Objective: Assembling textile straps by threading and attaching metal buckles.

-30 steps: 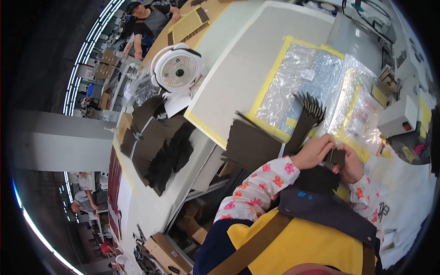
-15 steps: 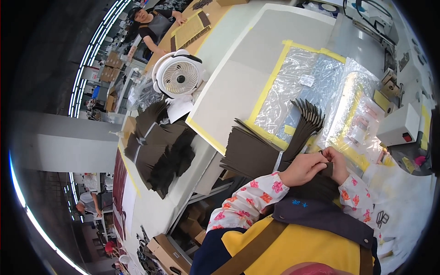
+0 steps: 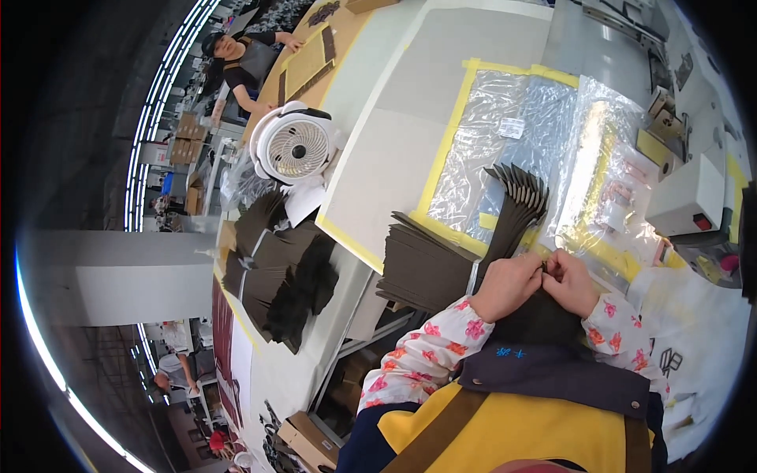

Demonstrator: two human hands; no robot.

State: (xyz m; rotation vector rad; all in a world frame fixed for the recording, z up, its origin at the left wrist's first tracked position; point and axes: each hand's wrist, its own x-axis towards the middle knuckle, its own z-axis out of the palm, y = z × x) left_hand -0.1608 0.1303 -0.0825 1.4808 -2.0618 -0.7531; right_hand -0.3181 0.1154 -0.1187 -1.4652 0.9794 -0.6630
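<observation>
My left hand (image 3: pixel 509 287) and my right hand (image 3: pixel 571 284) meet close together at the table's near edge, both with fingers pinched. Between their fingertips they grip the upper edge of a dark brown fabric piece (image 3: pixel 540 322), which hangs toward my lap. The fingers hide most of the gripped edge. Just left of my left hand lies a bundle of dark brown fabric pieces (image 3: pixel 426 264), tied round with a pale strip. Its fanned-out end (image 3: pixel 520 193) spreads over a taped plastic sheet.
Clear plastic sheeting (image 3: pixel 481 134) is fixed with yellow tape. To the right is a white machine (image 3: pixel 686 197) with a red switch. A white fan (image 3: pixel 296 150) and more tied dark fabric bundles (image 3: pixel 276 252) stand left. Across the table sits another person (image 3: pixel 244 71).
My right hand has turned and its fingers now pinch opposite the left ones. Both hands remain on the fabric piece. The whole view has shifted slightly.
</observation>
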